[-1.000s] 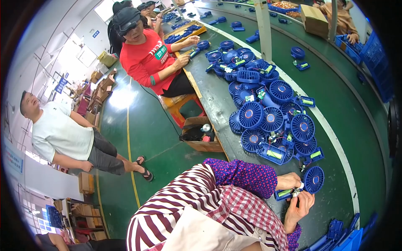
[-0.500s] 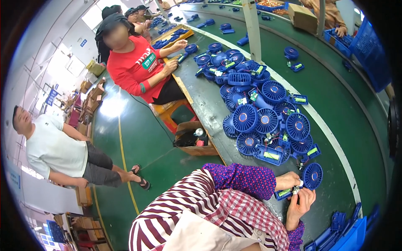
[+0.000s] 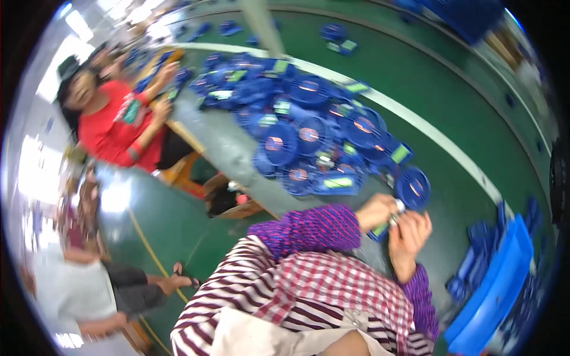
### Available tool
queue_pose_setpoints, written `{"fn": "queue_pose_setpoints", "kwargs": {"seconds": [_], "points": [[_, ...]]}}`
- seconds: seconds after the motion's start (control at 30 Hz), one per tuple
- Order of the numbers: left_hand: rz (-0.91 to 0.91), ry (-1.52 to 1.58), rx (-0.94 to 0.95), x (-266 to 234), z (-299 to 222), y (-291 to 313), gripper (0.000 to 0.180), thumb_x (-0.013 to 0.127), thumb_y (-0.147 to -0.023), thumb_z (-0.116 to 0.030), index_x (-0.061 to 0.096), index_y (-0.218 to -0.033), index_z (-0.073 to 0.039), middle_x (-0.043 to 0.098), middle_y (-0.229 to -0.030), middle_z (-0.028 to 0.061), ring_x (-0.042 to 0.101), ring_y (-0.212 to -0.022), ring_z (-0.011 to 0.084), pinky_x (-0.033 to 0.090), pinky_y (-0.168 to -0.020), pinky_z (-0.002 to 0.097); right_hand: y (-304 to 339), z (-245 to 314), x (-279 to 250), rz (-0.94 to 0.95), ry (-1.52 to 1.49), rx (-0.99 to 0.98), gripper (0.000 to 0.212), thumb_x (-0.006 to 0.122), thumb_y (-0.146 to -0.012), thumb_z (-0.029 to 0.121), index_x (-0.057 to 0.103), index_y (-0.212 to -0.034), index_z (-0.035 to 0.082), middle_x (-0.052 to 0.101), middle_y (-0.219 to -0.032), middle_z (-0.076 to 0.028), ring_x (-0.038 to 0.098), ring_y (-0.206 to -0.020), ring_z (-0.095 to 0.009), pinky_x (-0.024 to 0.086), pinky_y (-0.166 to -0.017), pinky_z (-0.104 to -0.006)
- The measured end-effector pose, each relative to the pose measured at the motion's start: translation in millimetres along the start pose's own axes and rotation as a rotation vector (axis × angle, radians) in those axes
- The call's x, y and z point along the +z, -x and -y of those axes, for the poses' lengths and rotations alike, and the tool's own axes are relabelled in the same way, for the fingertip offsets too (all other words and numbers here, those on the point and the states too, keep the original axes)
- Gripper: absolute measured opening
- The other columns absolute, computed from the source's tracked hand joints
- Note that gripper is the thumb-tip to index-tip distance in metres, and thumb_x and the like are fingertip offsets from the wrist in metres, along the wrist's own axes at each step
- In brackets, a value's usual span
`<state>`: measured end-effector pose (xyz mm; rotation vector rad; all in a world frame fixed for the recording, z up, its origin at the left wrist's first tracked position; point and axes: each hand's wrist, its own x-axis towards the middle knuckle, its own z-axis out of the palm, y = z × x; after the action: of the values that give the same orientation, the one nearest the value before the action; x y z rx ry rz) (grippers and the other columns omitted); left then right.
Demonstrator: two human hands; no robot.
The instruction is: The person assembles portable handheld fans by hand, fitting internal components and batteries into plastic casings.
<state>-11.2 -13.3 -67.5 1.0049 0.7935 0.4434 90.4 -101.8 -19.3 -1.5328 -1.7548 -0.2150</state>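
Note:
My left hand (image 3: 375, 212) and my right hand (image 3: 411, 236) are close together over the table, both closed at one small handheld fan. Its round blue fan head (image 3: 412, 187) lies just beyond my fingertips. The opened blue handle with a green battery (image 3: 378, 231) shows below my left fingers. My left hand grips the fan near a small white part (image 3: 399, 205). Thumb and fingers of my right hand are pinched at a tiny shiny piece; motion blur hides what it is. A large heap of blue fans (image 3: 309, 133) lies beyond, with green batteries showing.
A bright blue bin (image 3: 493, 291) with blue handle parts (image 3: 472, 261) beside it stands at the right. Across the table's left side sits a person in red (image 3: 122, 121); another in a white shirt (image 3: 80, 285) stands at the left. An open cardboard box (image 3: 228, 199) sits by the table edge.
The whole view has turned and blurred, so the fans and people appear shifted left and the blue bin shows more fully. Both hands keep their hold at the same fan.

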Motion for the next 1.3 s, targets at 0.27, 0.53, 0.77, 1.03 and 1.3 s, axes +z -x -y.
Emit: {"fn": "queue_pose_setpoints", "kwargs": {"seconds": [0.27, 0.53, 0.77, 1.03, 1.3], "points": [[0.019, 0.334, -0.174, 13.8, -39.1, 11.4, 0.022, 0.049, -0.088, -0.019, 0.059, -0.095, -0.001, 0.061, -0.088, 0.0049, 0.057, -0.079, 0.0135, 0.045, -0.073, 0.0280, 1.2, -17.6, -8.2, -0.064, -0.032, 0.029, 0.018, 0.067, -0.060, 0.004, 0.060, -0.076, 0.006, 0.061, -0.084, -0.005, 0.057, -0.087, -0.023, 0.032, -0.094, -0.0483], [0.024, 0.300, -0.215, 29.3, -40.9, 11.4, 0.020, 0.046, -0.088, -0.018, 0.057, -0.093, -0.002, 0.060, -0.082, 0.0042, 0.057, -0.071, 0.0127, 0.045, -0.063, 0.0269, 2.3, -33.0, -27.5, 0.029, -0.149, 0.080, 0.017, 0.062, -0.063, -0.004, 0.058, -0.079, 0.000, 0.059, -0.086, -0.010, 0.058, -0.085, -0.027, 0.045, -0.079, -0.0389], [0.036, 0.313, -0.255, 30.6, -51.2, 13.8, 0.023, 0.045, -0.089, -0.018, 0.057, -0.093, 0.001, 0.060, -0.081, 0.0051, 0.056, -0.070, 0.0131, 0.043, -0.058, 0.0273, -13.4, -42.8, -39.2, 0.113, -0.361, 0.200, 0.015, 0.057, -0.069, -0.008, 0.056, -0.083, -0.003, 0.056, -0.093, -0.013, 0.058, -0.081, -0.027, 0.048, -0.066, -0.0315], [0.096, 0.352, -0.295, 29.7, -61.2, 16.0, 0.027, 0.044, -0.091, -0.021, 0.055, -0.097, 0.003, 0.060, -0.088, 0.0090, 0.059, -0.077, 0.0163, 0.049, -0.066, 0.0308, -22.2, -46.9, -47.2, 0.222, -0.437, 0.274, 0.013, 0.057, -0.069, -0.007, 0.055, -0.081, -0.003, 0.055, -0.093, -0.012, 0.058, -0.085, -0.025, 0.047, -0.070, -0.0311], [0.118, 0.333, -0.315, 28.1, -63.0, 15.5, 0.030, 0.044, -0.091, -0.021, 0.055, -0.097, 0.006, 0.060, -0.089, 0.0106, 0.060, -0.077, 0.0178, 0.050, -0.067, 0.0313, -29.0, -48.2, -52.3, 0.312, -0.410, 0.239, 0.012, 0.056, -0.069, -0.006, 0.054, -0.080, -0.003, 0.054, -0.094, -0.012, 0.057, -0.084, -0.026, 0.046, -0.071, -0.0322]]}}
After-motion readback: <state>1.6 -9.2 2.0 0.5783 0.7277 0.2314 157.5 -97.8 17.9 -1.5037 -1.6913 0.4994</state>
